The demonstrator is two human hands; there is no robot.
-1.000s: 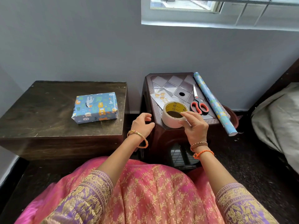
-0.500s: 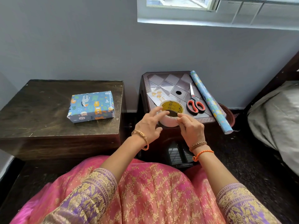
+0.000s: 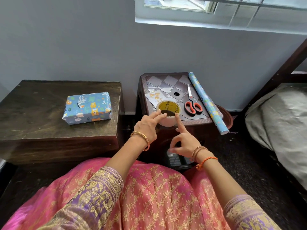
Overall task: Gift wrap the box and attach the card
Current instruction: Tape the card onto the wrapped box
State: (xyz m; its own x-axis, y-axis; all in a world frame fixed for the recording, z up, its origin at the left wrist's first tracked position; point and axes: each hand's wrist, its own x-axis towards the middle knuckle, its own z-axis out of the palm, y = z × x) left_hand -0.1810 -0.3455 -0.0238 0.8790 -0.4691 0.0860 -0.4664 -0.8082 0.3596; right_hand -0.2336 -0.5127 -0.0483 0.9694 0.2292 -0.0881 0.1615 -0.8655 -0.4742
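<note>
Grey wall (image 3: 83, 39), barred window (image 3: 232, 10) (daylight)

soft daylight falls from the window (image 3: 221, 10) above, leaving the floor dim. sharp focus throughout; wide-angle bending at the edges.

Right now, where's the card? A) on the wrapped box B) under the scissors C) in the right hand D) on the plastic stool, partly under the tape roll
D: the card lies on the plastic stool, its near corner tucked under the tape roll; the wrapped box sits apart on the wooden table.
</note>
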